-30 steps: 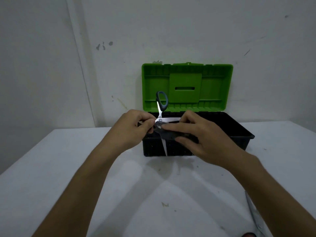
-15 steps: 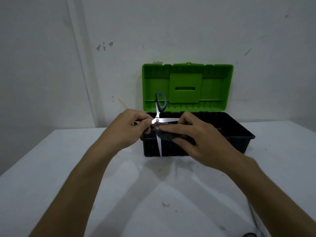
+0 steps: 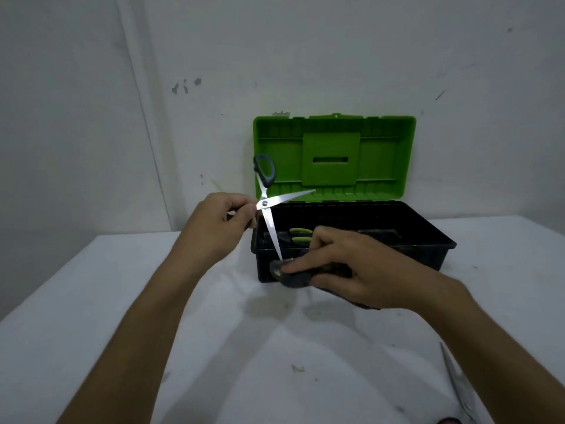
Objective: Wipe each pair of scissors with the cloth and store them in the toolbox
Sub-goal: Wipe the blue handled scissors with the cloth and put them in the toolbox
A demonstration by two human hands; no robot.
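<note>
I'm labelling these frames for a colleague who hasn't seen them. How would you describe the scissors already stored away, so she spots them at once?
Start at the toolbox against the wall, black with its green lid standing open. In its left part, just behind the right hand, lie the stored scissors. Their handles are green, whereas the pair in the left hand has a dark grey handle.

We find no readable text, label, brand, number or sign anywhere in view. Green lid of toolbox, at 12 o'clock: moulded ribs and slot only, no lettering we can make out. Scissors at 11 o'clock: bare blades, no legible stamp. Wall marks at 10 o'clock: scuffs, not writing.
</note>
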